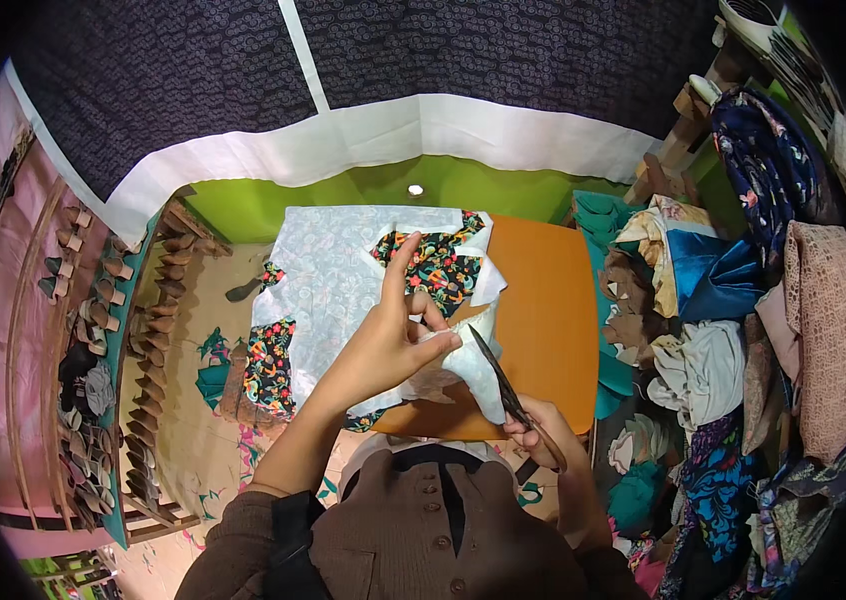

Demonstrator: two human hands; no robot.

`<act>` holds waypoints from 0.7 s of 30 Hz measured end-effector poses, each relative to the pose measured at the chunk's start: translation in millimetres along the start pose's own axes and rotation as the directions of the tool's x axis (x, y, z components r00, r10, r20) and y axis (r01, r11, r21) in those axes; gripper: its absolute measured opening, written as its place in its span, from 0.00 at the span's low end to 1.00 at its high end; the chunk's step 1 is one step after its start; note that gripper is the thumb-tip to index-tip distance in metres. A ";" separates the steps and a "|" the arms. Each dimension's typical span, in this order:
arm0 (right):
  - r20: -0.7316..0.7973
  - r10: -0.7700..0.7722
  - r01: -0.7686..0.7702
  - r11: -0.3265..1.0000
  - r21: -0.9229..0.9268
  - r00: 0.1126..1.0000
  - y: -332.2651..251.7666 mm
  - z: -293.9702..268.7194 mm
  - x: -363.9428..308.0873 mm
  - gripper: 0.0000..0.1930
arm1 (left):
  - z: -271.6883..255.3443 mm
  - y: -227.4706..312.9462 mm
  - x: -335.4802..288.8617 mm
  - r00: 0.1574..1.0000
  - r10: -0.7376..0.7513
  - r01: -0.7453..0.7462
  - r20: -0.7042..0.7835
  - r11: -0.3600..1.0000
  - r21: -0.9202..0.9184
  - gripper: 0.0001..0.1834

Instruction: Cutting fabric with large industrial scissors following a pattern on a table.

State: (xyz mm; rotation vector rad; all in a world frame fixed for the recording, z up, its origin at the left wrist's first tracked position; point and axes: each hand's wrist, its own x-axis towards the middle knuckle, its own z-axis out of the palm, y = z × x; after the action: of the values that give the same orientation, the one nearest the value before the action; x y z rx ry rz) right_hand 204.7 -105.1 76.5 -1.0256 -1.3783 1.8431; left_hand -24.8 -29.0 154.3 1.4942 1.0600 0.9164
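Cloth point(328, 265) it is, spread across the left of the orange desk point(551, 310), mostly pale side up, black patches in a bright print showing at its left edge and again toward the upper right. Heaped garments point(698, 370) crowd in on the desk's right. Now to the hands: the left hand point(378, 340) is up over the cloth, index finger pointing away, thumb and bent fingers pinching a pale piece point(481, 375) that hangs down; whether it joins the cloth, I can't tell. Low on the right, the right hand point(541, 428) has its fingers around dark scissors point(506, 383), blades slanting up and left against the pale piece.
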 end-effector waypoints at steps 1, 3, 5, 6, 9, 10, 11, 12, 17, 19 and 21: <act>0.005 -0.005 0.005 1.000 0.010 1.000 0.3 0.2 0.0 0.32 | -0.2 0.1 -0.4 1.000 0.000 0.000 -0.001 1.000 0.001 0.51; 0.011 -0.011 0.010 1.000 0.020 1.000 0.4 1.1 0.1 0.31 | -0.8 1.2 -1.2 1.000 0.001 -0.001 -0.008 1.000 -0.010 0.52; 0.001 -0.005 0.005 0.998 0.061 1.000 0.7 1.2 0.1 0.28 | -0.4 2.5 -1.0 1.000 -0.012 0.012 0.000 1.000 -0.014 0.52; -0.001 -0.005 0.005 0.998 0.061 1.000 2.6 -0.5 -0.7 0.28 | -0.3 2.7 -0.8 1.000 -0.025 0.025 0.006 1.000 -0.016 0.52; 0.000 0.057 -0.056 0.997 -0.046 0.998 6.4 -4.1 -4.6 0.24 | -1.4 3.5 -3.2 1.000 -0.015 0.015 0.000 1.000 -0.001 0.52; 0.002 0.035 -0.034 0.998 -0.047 0.999 6.6 -3.8 -5.3 0.24 | -1.7 3.1 -3.5 1.000 -0.013 0.013 -0.001 1.000 0.000 0.52; 0.003 0.013 -0.012 0.999 -0.049 1.000 6.6 -3.5 -5.5 0.24 | -1.8 2.6 -4.0 1.000 -0.007 0.007 0.000 1.000 0.017 0.52; 0.004 0.010 -0.010 0.999 -0.050 1.000 7.0 -3.6 -4.9 0.24 | -1.9 2.6 -4.4 1.000 -0.001 0.001 0.001 0.999 0.035 0.52; 0.013 -0.104 0.104 0.986 -0.129 0.995 5.8 0.4 1.7 0.33 | 1.9 7.7 -6.2 0.999 -0.031 0.030 0.032 0.999 0.024 0.52; -0.002 -0.055 0.055 0.993 -0.106 0.998 1.2 4.2 3.7 0.39 | 2.8 7.2 -7.1 0.999 -0.033 0.031 0.038 0.999 0.041 0.52; -0.015 -0.006 0.005 0.996 -0.084 1.000 -4.3 7.9 4.0 0.44 | 2.7 5.4 -7.8 1.000 -0.009 0.008 0.030 0.999 0.035 0.52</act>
State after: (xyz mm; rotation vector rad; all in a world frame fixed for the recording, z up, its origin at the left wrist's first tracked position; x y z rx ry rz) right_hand 195.9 -104.5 81.0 -1.0746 -1.4594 1.7829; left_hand -23.9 -37.6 159.0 1.5265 1.0644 0.8717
